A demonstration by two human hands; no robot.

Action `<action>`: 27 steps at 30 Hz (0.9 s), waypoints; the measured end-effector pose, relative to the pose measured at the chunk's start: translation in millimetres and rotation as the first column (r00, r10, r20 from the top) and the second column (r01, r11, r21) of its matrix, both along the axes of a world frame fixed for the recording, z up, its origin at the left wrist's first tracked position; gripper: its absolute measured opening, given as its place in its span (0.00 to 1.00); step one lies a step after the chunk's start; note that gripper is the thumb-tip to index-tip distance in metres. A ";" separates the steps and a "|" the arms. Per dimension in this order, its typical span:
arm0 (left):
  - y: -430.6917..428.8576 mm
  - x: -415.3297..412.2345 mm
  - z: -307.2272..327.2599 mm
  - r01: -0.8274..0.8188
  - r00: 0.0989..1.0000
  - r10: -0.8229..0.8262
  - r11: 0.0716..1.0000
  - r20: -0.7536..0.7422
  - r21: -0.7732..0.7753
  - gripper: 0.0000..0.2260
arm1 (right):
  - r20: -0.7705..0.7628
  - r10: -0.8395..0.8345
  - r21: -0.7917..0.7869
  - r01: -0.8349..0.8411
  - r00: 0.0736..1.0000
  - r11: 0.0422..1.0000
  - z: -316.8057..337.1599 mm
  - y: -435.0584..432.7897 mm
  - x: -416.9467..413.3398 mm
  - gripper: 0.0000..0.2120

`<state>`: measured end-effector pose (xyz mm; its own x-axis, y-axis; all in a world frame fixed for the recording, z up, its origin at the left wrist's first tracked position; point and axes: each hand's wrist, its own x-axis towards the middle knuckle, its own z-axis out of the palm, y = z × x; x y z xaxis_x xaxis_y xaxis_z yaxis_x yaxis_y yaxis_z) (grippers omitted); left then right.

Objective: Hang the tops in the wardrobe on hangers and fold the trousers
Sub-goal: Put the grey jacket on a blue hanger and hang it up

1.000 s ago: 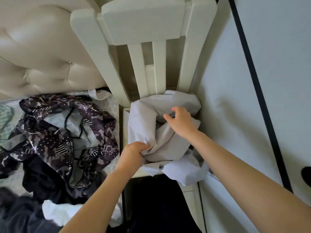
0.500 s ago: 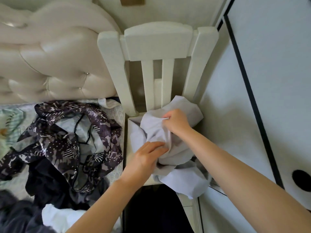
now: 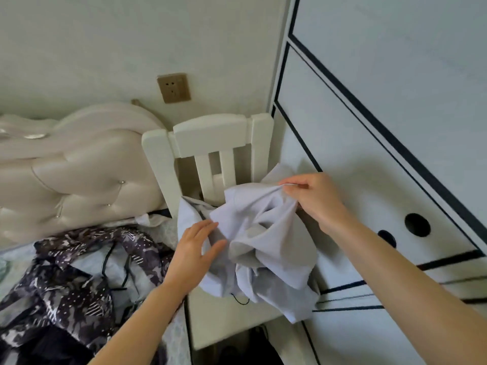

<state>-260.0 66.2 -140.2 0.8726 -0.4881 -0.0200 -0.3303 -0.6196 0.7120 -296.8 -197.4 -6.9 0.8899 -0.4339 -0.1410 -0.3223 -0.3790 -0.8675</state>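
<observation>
A crumpled pale lilac-grey garment (image 3: pixel 266 248) hangs above the seat of a cream wooden chair (image 3: pixel 210 143). My right hand (image 3: pixel 313 198) pinches its upper edge and holds it up. My left hand (image 3: pixel 196 254) has straight, spread fingers and touches the cloth's left side from below. Part of the garment still trails over the seat's right edge. A dark patterned garment (image 3: pixel 79 280) lies in a heap on the bed to the left, with dark clothes under it.
The white wardrobe (image 3: pixel 395 127) with black trim and round handle holes stands shut right beside the chair. A tufted cream headboard (image 3: pixel 73 180) rises at the left. A wall socket (image 3: pixel 174 87) sits above the chair. Something dark lies under the seat.
My right hand has lifted the pale garment off the chair seat, up and to the right. My left hand let go of its grip and now lies open against the cloth. The view tilted up.
</observation>
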 end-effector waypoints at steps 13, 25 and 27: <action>-14.7 35.4 -10.4 -0.237 0.882 0.343 0.915 -0.322 0.326 0.32 | 0.309 -0.025 -0.104 0.060 0.951 0.993 111.4 -4.0 -78.3 0.12; -61.9 -2.6 85.3 -0.272 0.962 0.259 0.937 0.086 0.220 0.11 | 0.064 0.009 -0.447 0.020 0.998 0.894 92.1 -26.9 -137.6 0.10; -73.4 -16.2 110.0 -0.246 0.965 0.228 0.957 0.128 0.151 0.11 | 0.065 0.000 -0.467 0.030 0.998 0.884 88.2 -27.8 -148.7 0.10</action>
<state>-276.2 -7.3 -30.2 0.9641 -0.2648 0.0183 -0.2290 -0.7949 0.5619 -445.5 -225.2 81.3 0.8828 -0.4496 0.1359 -0.2835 -0.7408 -0.6089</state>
